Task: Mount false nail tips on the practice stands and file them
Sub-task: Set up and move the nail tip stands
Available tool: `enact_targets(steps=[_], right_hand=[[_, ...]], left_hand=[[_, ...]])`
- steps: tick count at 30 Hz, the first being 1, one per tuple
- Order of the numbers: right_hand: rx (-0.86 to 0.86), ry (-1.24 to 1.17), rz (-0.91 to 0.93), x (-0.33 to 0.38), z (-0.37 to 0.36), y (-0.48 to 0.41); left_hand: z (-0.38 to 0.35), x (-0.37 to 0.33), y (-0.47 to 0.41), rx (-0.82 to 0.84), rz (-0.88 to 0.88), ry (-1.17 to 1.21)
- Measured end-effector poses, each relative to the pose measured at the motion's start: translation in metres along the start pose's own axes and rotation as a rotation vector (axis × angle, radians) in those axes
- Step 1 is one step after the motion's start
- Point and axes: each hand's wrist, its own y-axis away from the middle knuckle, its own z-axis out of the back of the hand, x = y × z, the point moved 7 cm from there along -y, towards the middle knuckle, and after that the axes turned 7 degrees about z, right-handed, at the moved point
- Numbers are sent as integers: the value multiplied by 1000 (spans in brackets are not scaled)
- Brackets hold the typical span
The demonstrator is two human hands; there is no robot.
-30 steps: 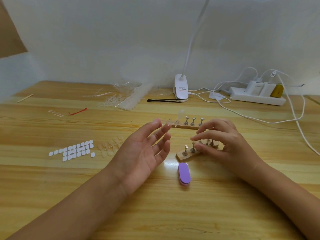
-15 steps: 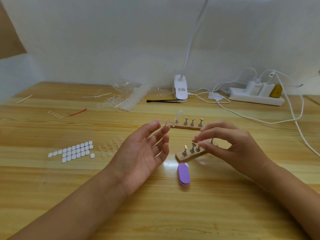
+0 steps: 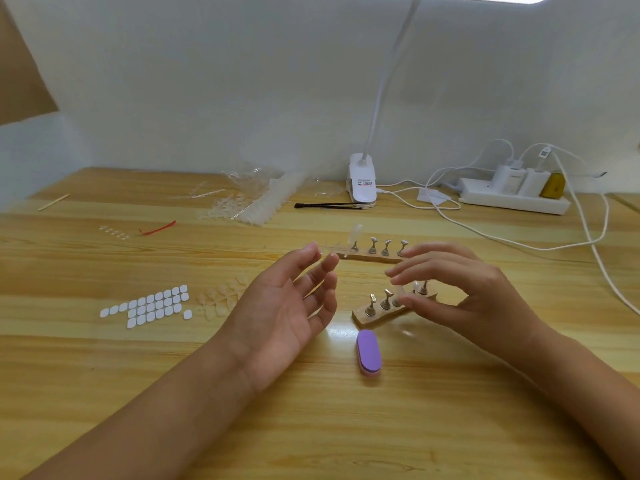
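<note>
Head view. Landmark: the near practice stand [image 3: 375, 315]. My right hand [image 3: 460, 292] arches over its right half, thumb and forefinger apart on either side of a clear nail tip [image 3: 401, 292] at one peg; whether they touch it I cannot tell. My left hand [image 3: 284, 306] lies left of the stand, palm up, fingers spread, holding nothing. Behind the stand, the far stand [image 3: 374, 257] carries one mounted tip [image 3: 355, 233]. The purple file [image 3: 369, 353] lies just in front. Judged progress: two tips placed, most pegs bare — filing not yet begun.
</note>
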Motion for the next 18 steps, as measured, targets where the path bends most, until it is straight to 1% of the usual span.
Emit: enact_targets(steps=[4, 7, 8, 10, 12, 13, 18], right_hand=[[175, 84, 104, 7, -15, 2], [267, 139, 115, 10, -23, 5], [260, 130, 102, 10, -23, 5], [176, 109, 73, 10, -15, 3], [81, 144, 63, 10, -9, 1], [60, 174, 71, 12, -8, 0], [134, 246, 160, 20, -17, -1]], left_hand=[[0, 1, 0, 0, -11, 6], [0, 1, -1, -22, -26, -27], [1, 1, -1, -32, -33, -49], [1, 0, -1, -44, -52, -87], [2, 0, -1, -49, -67, -111], [2, 1, -1, -51, -72, -116], [4, 1, -1, -60, -73, -121]])
